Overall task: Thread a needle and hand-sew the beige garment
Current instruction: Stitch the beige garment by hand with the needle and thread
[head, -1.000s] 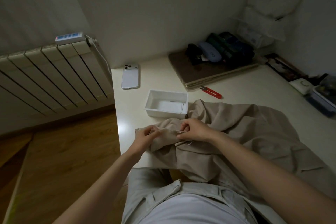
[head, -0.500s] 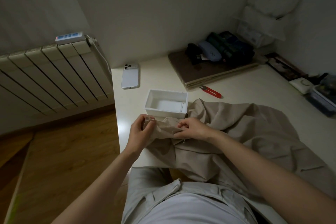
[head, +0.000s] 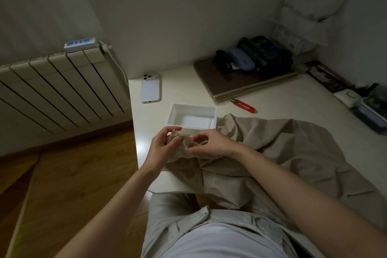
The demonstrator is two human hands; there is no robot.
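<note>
Head view of hand-sewing at a smooth, off-white table (head: pixel 282 98). The beige garment (head: pixel 272 153), a matte woven cloth with soft, deep creases, lies crumpled over the table's near edge from its near-left part toward the right, and a part of it hangs down toward the person's lap. Its raised, bunched end sits between the two hands, just in front of the near wall of a white rectangular plastic box (head: pixel 173 114). The left hand (head: pixel 162 146) grips this end from the left, with curled fingers behind the cloth and the thumb in front, so that a frayed corner stands up above the fingertips. The right hand (head: pixel 211 144) meets the same fold from the right, its fingers bent and pinching the cloth close to the left thumb. Fine pale threads (head: pixel 210 160) trail from the fabric below this hand. Whether a needle lies between the right fingertips cannot be told. A thin dark straight line shows inside the box; its nature is unclear. Beyond the box, near the table's far-left corner, a glossy pale phone (head: pixel 150 90) lies face down. Red-handled thread snips (head: pixel 245 106) rest beside a stack of flat brown boards (head: pixel 226 86) toward the far edge. A ribbed white radiator (head: pixel 52 90) stands left of the table, bearing a power strip (head: pixel 80 44).
</note>
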